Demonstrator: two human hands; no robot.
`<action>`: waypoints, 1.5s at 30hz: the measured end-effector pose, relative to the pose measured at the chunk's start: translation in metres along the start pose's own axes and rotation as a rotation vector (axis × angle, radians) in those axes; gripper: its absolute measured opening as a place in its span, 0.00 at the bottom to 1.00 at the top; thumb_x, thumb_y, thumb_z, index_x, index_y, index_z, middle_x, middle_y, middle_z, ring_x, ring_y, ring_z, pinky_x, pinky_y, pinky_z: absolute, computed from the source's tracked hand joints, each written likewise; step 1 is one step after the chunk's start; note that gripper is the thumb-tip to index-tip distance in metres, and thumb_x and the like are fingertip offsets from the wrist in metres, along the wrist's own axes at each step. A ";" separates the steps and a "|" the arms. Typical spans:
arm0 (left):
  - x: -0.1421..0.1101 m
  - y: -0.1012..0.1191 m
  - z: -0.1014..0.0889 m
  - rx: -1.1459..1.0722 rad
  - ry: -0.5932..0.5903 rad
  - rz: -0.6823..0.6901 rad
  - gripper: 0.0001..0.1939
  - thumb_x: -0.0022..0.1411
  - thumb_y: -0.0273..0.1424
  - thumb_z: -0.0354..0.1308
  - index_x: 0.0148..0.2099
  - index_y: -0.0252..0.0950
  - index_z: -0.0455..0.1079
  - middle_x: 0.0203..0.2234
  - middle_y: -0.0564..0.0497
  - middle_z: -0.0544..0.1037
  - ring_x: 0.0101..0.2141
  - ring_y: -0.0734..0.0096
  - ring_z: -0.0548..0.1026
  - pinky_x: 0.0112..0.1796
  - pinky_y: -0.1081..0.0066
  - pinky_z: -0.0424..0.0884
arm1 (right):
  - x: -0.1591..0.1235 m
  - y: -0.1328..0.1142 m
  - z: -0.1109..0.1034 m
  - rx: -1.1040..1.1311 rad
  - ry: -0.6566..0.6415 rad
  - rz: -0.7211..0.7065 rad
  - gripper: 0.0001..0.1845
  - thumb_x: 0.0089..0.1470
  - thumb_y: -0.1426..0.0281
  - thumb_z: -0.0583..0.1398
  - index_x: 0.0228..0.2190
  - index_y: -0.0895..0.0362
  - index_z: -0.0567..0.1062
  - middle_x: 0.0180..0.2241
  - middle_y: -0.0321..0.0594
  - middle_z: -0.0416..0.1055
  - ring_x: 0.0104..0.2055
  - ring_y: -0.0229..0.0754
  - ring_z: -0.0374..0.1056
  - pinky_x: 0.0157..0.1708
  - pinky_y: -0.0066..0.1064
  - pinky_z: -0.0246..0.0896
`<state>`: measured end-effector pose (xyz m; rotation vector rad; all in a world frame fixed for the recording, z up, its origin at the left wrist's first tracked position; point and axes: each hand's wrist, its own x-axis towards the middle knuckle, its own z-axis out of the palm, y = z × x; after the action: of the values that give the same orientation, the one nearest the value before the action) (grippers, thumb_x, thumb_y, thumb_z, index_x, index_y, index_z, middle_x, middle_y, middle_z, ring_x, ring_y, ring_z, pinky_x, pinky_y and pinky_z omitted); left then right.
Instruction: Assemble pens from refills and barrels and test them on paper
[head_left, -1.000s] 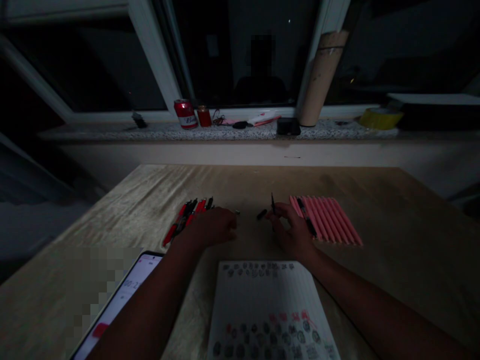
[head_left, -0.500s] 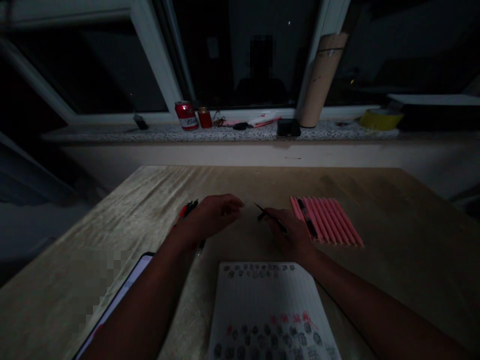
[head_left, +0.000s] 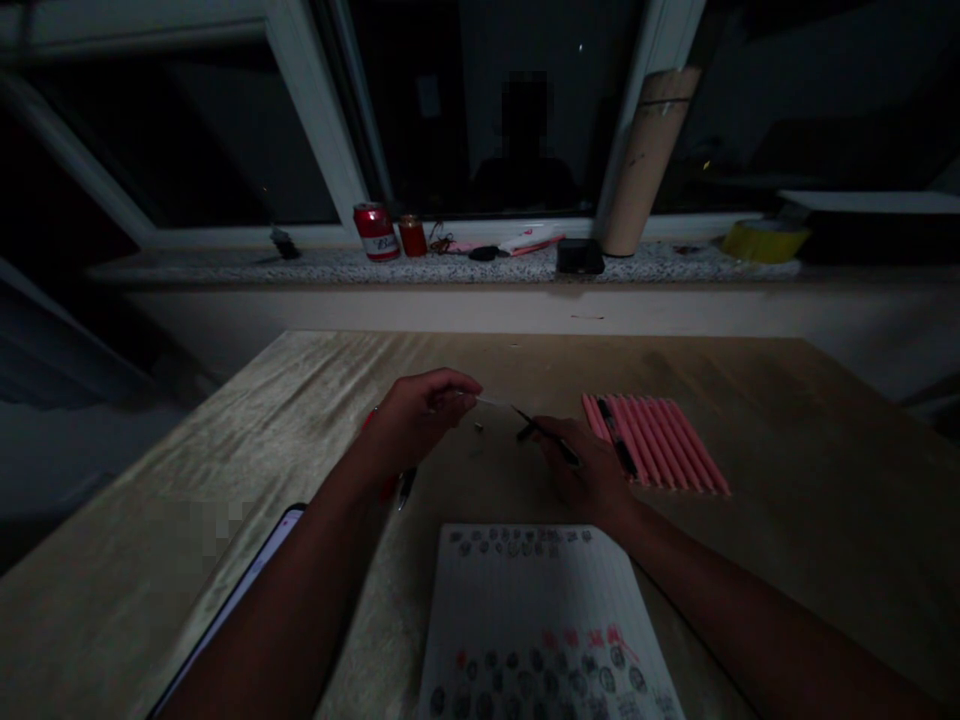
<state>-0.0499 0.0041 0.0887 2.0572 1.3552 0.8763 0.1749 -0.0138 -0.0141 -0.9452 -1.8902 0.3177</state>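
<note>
My left hand (head_left: 427, 415) is closed in a pinch over the middle of the table. From its fingertips a thin pale stick (head_left: 495, 402), perhaps a pen refill, points right. My right hand (head_left: 585, 465) grips a slim black pen (head_left: 551, 433), whose pointed end comes close to the pale stick; whether they touch I cannot tell. A short black piece (head_left: 524, 434) also sticks out by the right fingers. Below the gap between my hands lies a tiny shiny piece (head_left: 478, 427). The lined notebook (head_left: 517, 590) with dark and red marks lies nearest me.
Pink pencils (head_left: 660, 440) lie in a row at right, with a black pen (head_left: 619, 437) among them. Under my left arm are a phone (head_left: 240, 590) and another pen (head_left: 406, 490). The windowsill (head_left: 322, 265) holds a red can (head_left: 376, 232) and a tall tube (head_left: 649, 160).
My left hand has shifted slightly up and left, and the pale stick now shows in its fingers. The tiny shiny piece has come into view on the table. My right hand stays nearly still.
</note>
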 end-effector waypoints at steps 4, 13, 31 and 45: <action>0.000 0.001 0.000 0.063 -0.007 0.040 0.11 0.59 0.32 0.53 0.41 0.34 0.71 0.24 0.54 0.74 0.24 0.78 0.69 0.25 0.78 0.65 | 0.000 -0.001 -0.001 -0.008 -0.025 0.007 0.16 0.58 0.71 0.52 0.48 0.52 0.68 0.39 0.43 0.73 0.41 0.44 0.69 0.40 0.39 0.65; 0.000 -0.003 0.004 0.125 -0.048 0.142 0.10 0.60 0.33 0.51 0.40 0.36 0.71 0.34 0.51 0.76 0.32 0.75 0.72 0.33 0.75 0.67 | -0.001 0.003 0.000 -0.050 -0.055 -0.023 0.17 0.57 0.72 0.52 0.48 0.50 0.69 0.39 0.42 0.73 0.40 0.45 0.69 0.40 0.40 0.64; 0.003 -0.008 0.032 -0.333 -0.106 -0.086 0.10 0.52 0.32 0.60 0.37 0.32 0.73 0.22 0.53 0.75 0.21 0.79 0.70 0.24 0.78 0.67 | -0.006 0.007 0.005 -0.077 -0.040 0.032 0.14 0.53 0.69 0.57 0.44 0.52 0.70 0.38 0.43 0.74 0.39 0.45 0.69 0.38 0.38 0.65; 0.000 -0.010 0.050 -0.338 -0.114 -0.114 0.11 0.50 0.36 0.63 0.36 0.35 0.76 0.21 0.52 0.76 0.23 0.76 0.70 0.25 0.77 0.65 | -0.005 0.001 0.002 -0.005 0.021 0.134 0.08 0.52 0.67 0.60 0.37 0.54 0.69 0.34 0.41 0.73 0.36 0.42 0.71 0.36 0.35 0.66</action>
<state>-0.0174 0.0044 0.0489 1.7279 1.1619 0.8583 0.1747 -0.0166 -0.0192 -1.0764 -1.8134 0.3817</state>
